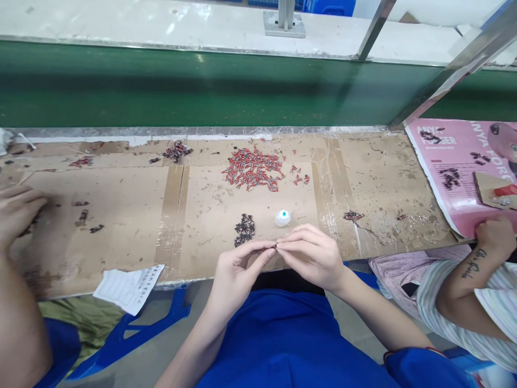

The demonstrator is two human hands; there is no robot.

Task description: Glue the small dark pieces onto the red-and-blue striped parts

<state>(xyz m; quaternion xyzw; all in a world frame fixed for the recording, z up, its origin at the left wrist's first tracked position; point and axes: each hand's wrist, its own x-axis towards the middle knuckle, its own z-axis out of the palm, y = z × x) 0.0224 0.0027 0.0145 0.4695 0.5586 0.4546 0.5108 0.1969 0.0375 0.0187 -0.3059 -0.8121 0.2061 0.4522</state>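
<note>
At the bench's near edge, left hand [238, 264] and right hand [311, 256] fingers pinch one tiny part [275, 247].

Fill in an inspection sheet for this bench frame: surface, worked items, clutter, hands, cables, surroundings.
Surface: cardboard-covered bench, taped, stained.
Worked items: tiny part pinched between both hands; red parts pile; dark parts pile; small white cap.
Clutter: paper slip overhanging the edge; scattered parts.
Hands: left hand and right hand, fingertips meeting on the part.
Cables: nothing seen.
Surroundings: green conveyor belt behind; co-workers' hands on both sides; pink poster.
</note>
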